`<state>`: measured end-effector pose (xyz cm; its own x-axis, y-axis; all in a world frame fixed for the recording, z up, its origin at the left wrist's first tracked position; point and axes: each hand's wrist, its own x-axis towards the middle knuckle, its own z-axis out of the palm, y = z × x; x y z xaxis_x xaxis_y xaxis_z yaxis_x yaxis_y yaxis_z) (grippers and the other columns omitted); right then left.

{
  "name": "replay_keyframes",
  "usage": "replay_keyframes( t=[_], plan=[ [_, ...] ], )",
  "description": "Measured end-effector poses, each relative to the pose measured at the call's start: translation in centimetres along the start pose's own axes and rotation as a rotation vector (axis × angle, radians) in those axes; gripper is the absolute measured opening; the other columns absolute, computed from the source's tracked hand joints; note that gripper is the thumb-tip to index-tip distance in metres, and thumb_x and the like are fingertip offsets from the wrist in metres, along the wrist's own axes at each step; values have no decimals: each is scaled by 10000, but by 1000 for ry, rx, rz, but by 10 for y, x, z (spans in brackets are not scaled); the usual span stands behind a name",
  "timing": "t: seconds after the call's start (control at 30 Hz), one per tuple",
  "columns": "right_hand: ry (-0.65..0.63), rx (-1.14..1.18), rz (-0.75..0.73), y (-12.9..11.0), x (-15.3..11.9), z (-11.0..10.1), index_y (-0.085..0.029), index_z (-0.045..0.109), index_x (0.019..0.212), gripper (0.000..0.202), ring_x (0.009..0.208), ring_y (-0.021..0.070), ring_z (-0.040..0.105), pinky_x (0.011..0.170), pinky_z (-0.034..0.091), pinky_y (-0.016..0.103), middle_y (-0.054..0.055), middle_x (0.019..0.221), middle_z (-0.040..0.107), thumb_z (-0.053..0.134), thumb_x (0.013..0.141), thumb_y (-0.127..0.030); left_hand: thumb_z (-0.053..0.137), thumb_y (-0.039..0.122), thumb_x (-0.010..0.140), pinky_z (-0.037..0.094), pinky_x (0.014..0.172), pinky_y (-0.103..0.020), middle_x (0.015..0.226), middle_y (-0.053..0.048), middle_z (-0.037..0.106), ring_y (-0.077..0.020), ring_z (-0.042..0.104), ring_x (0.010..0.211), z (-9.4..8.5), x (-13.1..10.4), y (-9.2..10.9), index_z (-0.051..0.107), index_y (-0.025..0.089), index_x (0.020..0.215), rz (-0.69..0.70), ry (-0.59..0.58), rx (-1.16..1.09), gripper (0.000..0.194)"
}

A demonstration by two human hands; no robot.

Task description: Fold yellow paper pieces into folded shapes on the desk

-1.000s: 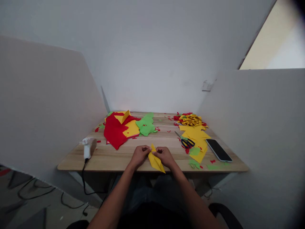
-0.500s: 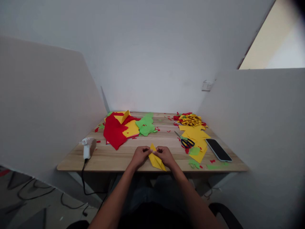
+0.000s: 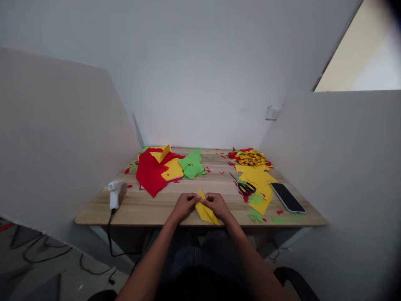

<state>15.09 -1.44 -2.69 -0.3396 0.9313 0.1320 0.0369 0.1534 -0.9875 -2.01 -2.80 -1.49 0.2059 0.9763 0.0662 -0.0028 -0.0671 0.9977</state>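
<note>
Both hands pinch one folded piece of yellow paper (image 3: pixel 206 212) above the table's front edge. My left hand (image 3: pixel 184 205) is closed on its left side, thumb tip near the paper's upper part. From the right, my right hand (image 3: pixel 216 205) grips the same piece, its thumb laid over the fold. The paper's upper tip points away from me, and its lower corner reaches the table edge. Some of the fingers are hidden behind the paper.
A glue gun (image 3: pixel 114 194) with a black cord stands at left. Red paper (image 3: pixel 150 171) and green paper (image 3: pixel 191 164) lie at back left. At right are scissors (image 3: pixel 246 187), yellow sheets (image 3: pixel 255 177), a phone (image 3: pixel 287 197) and a pile of folded yellow pieces (image 3: pixel 250 158).
Almost nothing differs. The yellow paper's lower corner has shifted very slightly to the right, with both hands still pinching it.
</note>
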Motion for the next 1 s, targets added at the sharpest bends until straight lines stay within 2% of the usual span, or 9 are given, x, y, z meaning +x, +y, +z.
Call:
replay_keyframes(
  t=[0.1,0.23,0.47,0.67,0.83,1.0],
  plan=[
    [-28,-17,-17,1,0,-1,-150,583,669,337,545,91,427,546,321,217,-40,598,528,702,700,-465,701,441,695,354,563,-225,614,-1,610,-119,487,574,-1,1,0,689,112,691,8,8,83,329],
    [-57,-4,-22,0,1,-1,-145,607,709,309,575,100,457,574,349,223,-29,634,558,716,689,-434,662,466,737,362,553,-224,621,5,611,-119,492,566,-5,2,-2,676,123,719,28,45,57,344],
    [-37,-55,24,-2,2,0,-145,596,663,301,527,91,421,517,307,215,-36,580,528,681,704,-431,722,480,669,443,612,-241,682,-10,648,-141,562,617,-7,5,-4,639,136,751,43,286,-174,363],
    [142,-67,-26,-3,1,-3,-156,597,654,260,574,125,494,552,371,224,-18,607,567,674,700,-399,742,453,660,496,667,-291,787,-62,709,-189,638,680,-4,5,-2,655,125,882,10,200,-285,405],
    [128,-69,-32,-1,0,-4,-153,623,657,258,583,137,519,558,397,231,-3,619,597,680,695,-402,787,447,617,502,688,-311,785,-98,727,-225,660,710,-5,1,1,691,102,787,-58,147,-179,396],
    [159,-32,-25,-3,1,-2,-156,634,638,257,589,140,525,570,406,237,-4,618,602,710,660,-401,792,458,607,492,661,-297,728,-70,719,-206,647,665,-4,-1,4,689,106,752,-36,205,-185,395]
  ],
)
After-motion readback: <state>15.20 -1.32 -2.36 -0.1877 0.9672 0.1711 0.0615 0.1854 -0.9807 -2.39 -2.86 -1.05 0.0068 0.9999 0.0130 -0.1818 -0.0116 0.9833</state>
